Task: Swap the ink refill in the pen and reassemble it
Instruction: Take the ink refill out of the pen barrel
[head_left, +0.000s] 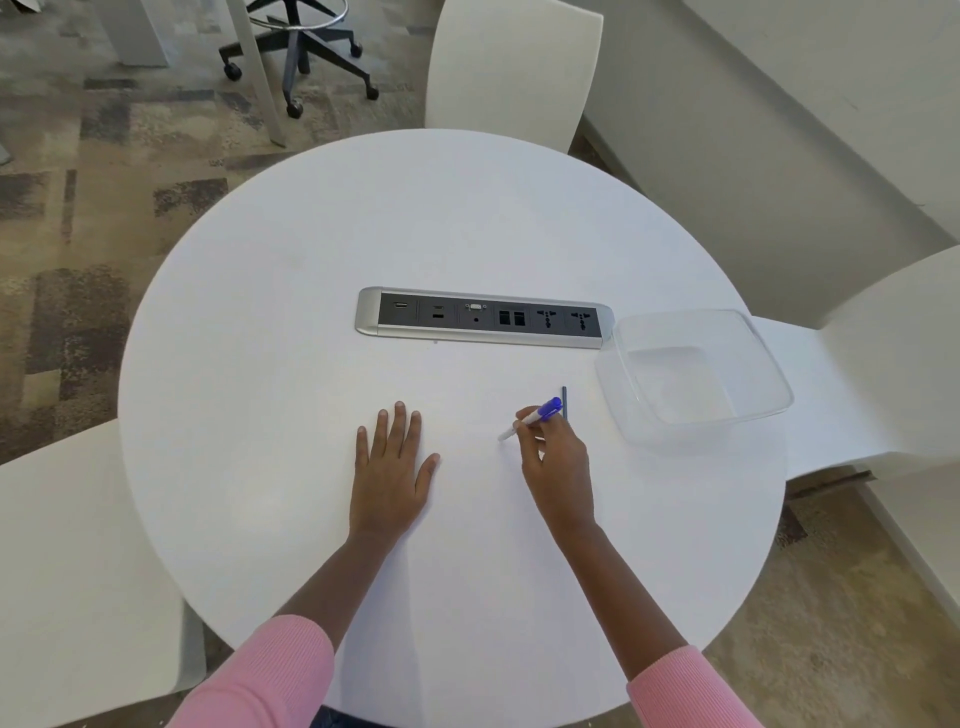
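Observation:
My right hand (558, 462) grips a pen (530, 418) with a white barrel and a blue cap end. The pen slants, its tip pointing down-left to the white round table (311, 260). A thin dark refill (564, 401) lies on the table just behind my right hand, next to the pen's blue end. My left hand (390, 462) rests flat on the table, palm down, fingers spread, holding nothing.
A silver power and data socket strip (483, 318) is set into the table's middle. A clear plastic container (691, 374), with nothing in it, stands at the right edge. White chairs (514, 67) surround the table; an office stool base (301, 52) stands far left.

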